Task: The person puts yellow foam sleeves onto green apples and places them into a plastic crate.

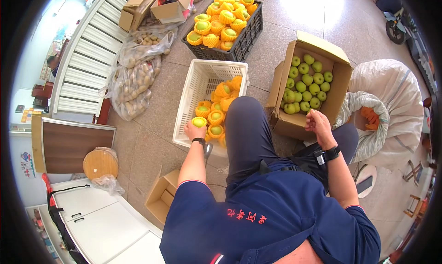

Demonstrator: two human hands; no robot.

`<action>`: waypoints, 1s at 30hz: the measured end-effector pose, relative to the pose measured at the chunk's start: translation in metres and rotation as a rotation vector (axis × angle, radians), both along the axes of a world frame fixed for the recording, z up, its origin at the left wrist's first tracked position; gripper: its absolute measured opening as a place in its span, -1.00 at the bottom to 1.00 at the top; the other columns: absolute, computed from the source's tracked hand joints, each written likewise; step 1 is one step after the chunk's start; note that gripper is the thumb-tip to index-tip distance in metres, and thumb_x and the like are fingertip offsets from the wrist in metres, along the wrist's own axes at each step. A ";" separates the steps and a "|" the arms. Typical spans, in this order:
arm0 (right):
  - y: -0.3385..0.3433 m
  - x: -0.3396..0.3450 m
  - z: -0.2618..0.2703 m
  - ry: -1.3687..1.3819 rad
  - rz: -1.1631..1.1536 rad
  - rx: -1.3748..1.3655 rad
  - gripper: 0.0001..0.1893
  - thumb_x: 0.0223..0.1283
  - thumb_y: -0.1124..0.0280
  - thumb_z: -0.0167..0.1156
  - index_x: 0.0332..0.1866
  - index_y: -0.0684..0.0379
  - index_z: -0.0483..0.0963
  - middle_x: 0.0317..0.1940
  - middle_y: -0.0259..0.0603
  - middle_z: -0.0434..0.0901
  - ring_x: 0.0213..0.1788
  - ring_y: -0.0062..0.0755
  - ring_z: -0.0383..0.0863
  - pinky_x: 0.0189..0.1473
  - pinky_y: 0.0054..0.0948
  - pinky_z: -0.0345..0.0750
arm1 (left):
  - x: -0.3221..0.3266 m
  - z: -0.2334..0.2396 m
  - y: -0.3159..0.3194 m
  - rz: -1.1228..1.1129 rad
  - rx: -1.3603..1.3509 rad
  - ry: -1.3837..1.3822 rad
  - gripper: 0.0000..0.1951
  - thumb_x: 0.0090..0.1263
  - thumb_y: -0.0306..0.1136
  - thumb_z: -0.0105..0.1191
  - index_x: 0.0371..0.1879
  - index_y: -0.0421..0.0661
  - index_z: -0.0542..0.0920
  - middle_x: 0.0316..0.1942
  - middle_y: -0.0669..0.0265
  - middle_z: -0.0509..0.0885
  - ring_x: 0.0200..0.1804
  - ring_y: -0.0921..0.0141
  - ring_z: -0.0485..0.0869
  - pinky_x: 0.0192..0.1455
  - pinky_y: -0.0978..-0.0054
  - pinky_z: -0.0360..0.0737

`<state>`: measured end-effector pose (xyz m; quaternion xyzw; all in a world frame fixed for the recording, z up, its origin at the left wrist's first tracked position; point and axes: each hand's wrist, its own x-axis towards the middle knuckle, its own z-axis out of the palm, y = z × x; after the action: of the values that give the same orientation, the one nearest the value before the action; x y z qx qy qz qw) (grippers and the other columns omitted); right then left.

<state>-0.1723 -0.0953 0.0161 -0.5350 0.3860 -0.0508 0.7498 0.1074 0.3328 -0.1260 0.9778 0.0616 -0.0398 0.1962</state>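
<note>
My left hand holds a green apple in a yellow foam net over the near left part of a white plastic crate. Several more netted apples lie in that crate, partly hidden by my knee. My right hand is at the near edge of a cardboard box of bare green apples; its fingers are curled, and whether they hold something cannot be made out. Right of the box, an open white woven sack shows orange foam nets inside.
A black crate heaped with netted apples stands beyond the white one. Plastic bags of potatoes lie at the left, near cardboard boxes. Another cardboard box sits by my left elbow. A white cabinet is at the lower left.
</note>
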 end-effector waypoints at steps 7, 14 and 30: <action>0.000 0.009 0.010 -0.005 -0.018 -0.024 -0.69 0.47 0.10 0.12 -0.23 0.14 0.52 -0.43 -0.39 0.54 -0.44 -0.54 0.58 -0.35 -0.50 0.58 | 0.015 -0.007 -0.009 0.027 0.010 -0.006 -0.33 -0.05 -0.21 0.51 0.10 -0.11 0.53 0.10 0.01 0.61 0.23 0.03 0.53 0.33 0.10 0.46; 0.012 0.017 0.011 -0.020 0.031 -0.011 -0.77 0.43 0.23 0.14 -0.23 0.18 0.55 -0.46 -0.34 0.57 -0.45 -0.50 0.61 -0.36 -0.47 0.60 | 0.044 0.003 0.003 -0.035 -0.724 -0.093 -0.68 0.18 -0.44 0.26 -0.09 -0.29 0.65 -0.25 0.20 0.74 -0.19 0.31 0.70 -0.06 0.31 0.64; -0.013 -0.034 0.006 0.002 -0.054 -0.044 -0.70 0.48 0.14 0.13 -0.20 0.21 0.54 -0.43 -0.34 0.56 -0.41 -0.51 0.62 -0.33 -0.48 0.59 | -0.131 0.472 -0.201 -1.882 -1.766 0.755 -0.73 0.20 -0.74 0.17 -0.15 -0.17 0.60 -0.58 0.07 0.58 -0.64 0.16 0.54 -0.58 0.22 0.59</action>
<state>-0.2066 -0.1087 0.0224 -0.5407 0.3998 -0.0788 0.7359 -0.0239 0.1320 0.3461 0.1249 -0.6248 -0.4498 0.6259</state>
